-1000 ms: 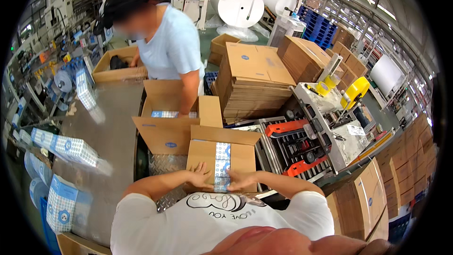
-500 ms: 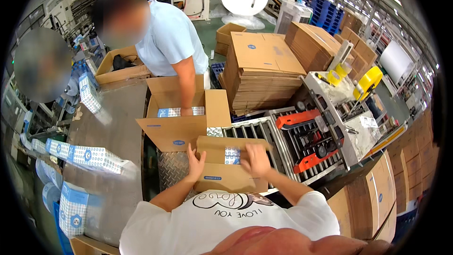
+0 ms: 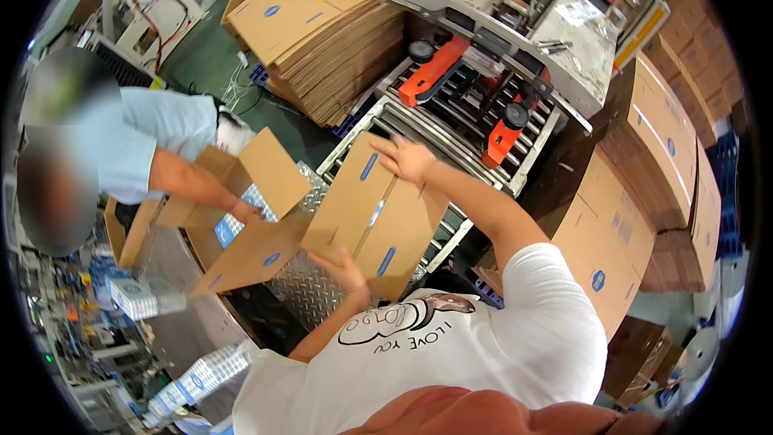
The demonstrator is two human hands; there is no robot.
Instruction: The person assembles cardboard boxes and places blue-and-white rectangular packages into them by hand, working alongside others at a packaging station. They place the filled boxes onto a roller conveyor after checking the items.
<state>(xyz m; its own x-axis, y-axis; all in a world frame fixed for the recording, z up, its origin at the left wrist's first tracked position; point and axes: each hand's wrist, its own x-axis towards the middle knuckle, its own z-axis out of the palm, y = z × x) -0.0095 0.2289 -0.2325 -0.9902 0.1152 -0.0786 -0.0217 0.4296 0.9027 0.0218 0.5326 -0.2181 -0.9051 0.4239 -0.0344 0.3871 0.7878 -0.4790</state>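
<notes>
Both hands press a closed cardboard box (image 3: 377, 213) beside the roller conveyor (image 3: 459, 125).

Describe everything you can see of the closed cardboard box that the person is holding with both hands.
The closed cardboard box is plain brown corrugated card with small blue marks on its top. Its two top flaps are folded shut and meet at a centre seam. It lies at the near end of the roller conveyor, partly over a ribbed metal plate. The right hand lies flat on its far edge; the left hand presses its near edge. An open box sits right beside it.
</notes>
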